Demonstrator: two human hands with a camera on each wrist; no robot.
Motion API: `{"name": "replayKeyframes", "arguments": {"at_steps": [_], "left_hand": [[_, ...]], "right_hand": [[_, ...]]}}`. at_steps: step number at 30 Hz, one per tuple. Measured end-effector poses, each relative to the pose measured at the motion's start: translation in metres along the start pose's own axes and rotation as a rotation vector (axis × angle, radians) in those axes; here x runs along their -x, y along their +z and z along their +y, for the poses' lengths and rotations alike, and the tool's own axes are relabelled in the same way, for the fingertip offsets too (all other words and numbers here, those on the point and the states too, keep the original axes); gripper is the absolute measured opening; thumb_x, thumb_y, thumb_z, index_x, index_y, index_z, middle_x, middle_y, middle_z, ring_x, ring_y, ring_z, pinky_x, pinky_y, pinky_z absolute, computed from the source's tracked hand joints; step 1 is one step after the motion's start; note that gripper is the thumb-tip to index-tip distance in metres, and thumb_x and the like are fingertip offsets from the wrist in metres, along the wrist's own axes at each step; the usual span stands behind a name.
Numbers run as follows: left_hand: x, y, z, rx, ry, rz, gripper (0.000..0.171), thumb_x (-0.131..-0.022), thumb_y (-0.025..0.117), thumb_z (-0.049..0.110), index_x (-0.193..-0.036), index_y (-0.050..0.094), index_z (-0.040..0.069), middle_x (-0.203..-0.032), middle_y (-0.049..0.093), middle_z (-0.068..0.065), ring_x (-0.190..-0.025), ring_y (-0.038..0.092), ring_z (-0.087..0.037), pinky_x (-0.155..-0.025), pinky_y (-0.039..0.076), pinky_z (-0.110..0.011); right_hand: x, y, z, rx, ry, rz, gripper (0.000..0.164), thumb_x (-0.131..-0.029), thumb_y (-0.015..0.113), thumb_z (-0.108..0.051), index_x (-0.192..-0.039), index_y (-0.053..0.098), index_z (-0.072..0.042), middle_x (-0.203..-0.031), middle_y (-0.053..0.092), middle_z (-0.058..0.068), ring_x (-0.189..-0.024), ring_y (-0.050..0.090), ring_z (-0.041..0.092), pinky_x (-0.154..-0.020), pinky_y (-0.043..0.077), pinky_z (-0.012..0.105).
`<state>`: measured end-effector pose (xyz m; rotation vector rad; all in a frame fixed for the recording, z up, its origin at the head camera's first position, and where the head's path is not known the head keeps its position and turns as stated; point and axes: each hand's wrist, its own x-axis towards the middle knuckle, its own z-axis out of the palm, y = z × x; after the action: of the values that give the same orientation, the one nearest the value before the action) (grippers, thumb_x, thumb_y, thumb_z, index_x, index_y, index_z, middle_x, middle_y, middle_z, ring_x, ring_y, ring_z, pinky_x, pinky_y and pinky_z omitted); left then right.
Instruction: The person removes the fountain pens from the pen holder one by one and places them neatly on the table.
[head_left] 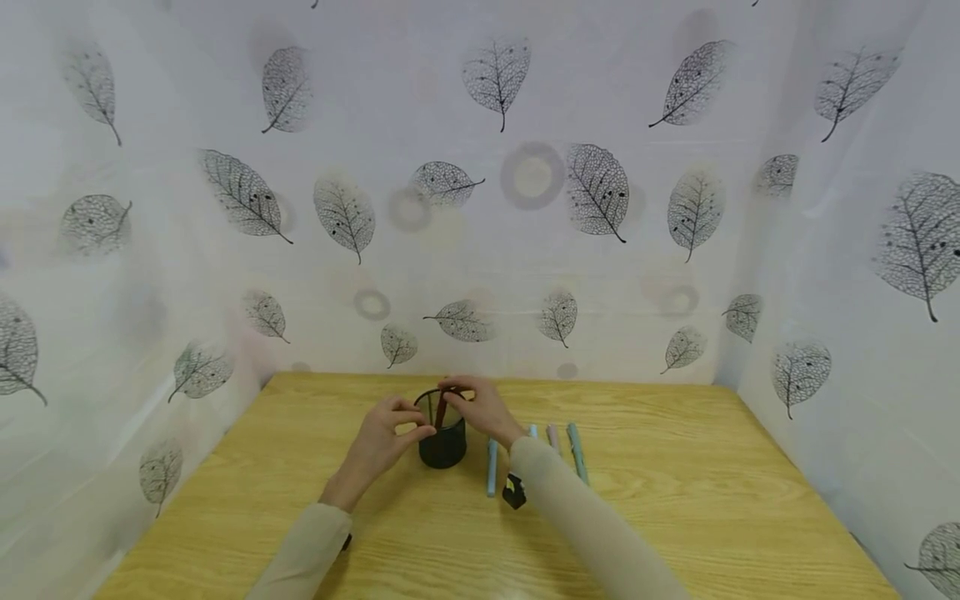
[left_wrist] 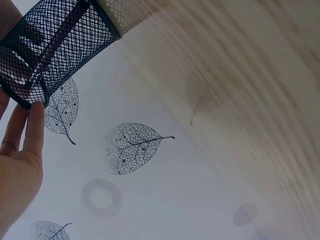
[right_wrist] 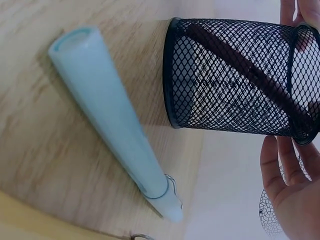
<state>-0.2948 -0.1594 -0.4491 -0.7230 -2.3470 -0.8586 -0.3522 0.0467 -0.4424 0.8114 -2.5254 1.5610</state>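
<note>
A black mesh pen holder [head_left: 442,450] stands upright on the table, with a dark red pen [right_wrist: 250,72] leaning inside it. From the left, my left hand [head_left: 390,433] pinches the holder's rim between thumb and fingers. Its fingertips meet the rim in the left wrist view, where the left hand [left_wrist: 20,172] fills the lower left. Over the opening, my right hand [head_left: 483,408] pinches the pen's upper end. The right hand [right_wrist: 295,195] shows beside the rim in the right wrist view, its grip partly hidden by mesh.
A light blue pen [head_left: 492,468] lies just right of the holder. Beyond it are a pale pen [head_left: 533,431], a pinkish pen [head_left: 553,437] and a green pen [head_left: 577,454], partly behind my right forearm. A leaf-print curtain [head_left: 480,250] surrounds the wooden table [head_left: 675,467].
</note>
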Motion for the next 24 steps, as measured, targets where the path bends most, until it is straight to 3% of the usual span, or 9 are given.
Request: {"name": "replayKeyframes", "arguments": {"at_steps": [7,14,24], "left_hand": [[0.0,-0.001,0.001,-0.002,0.006,0.0,0.012,-0.076,0.083,0.024,-0.081,0.078,0.014,-0.091,0.064,0.001,-0.084,0.061,-0.014,-0.072,0.053,-0.031],[-0.001,-0.001,0.001,0.01,-0.001,-0.001,0.011,-0.076,0.084,0.024,-0.079,0.078,0.015,-0.089,0.063,0.003,-0.083,0.059,-0.013,-0.071,0.052,-0.03],[-0.001,-0.001,0.001,0.001,-0.005,-0.01,0.011,-0.076,0.083,0.025,-0.08,0.078,0.016,-0.089,0.062,0.004,-0.083,0.058,-0.012,-0.071,0.052,-0.03]], "right_hand": [[0.003,-0.002,-0.001,-0.079,-0.011,0.07,0.028,-0.098,0.063,-0.02,-0.124,0.068,-0.014,-0.132,0.062,0.009,-0.121,0.058,0.024,-0.092,0.053,0.041],[0.016,-0.015,-0.032,-0.187,-0.067,0.117,0.029,-0.096,0.061,-0.004,-0.125,0.064,0.001,-0.126,0.063,0.021,-0.114,0.062,0.035,-0.092,0.055,0.035],[0.015,-0.025,-0.027,-0.406,-0.018,0.264,0.034,-0.091,0.069,-0.002,-0.124,0.064,0.002,-0.123,0.063,0.02,-0.115,0.061,0.037,-0.096,0.053,0.036]]}}
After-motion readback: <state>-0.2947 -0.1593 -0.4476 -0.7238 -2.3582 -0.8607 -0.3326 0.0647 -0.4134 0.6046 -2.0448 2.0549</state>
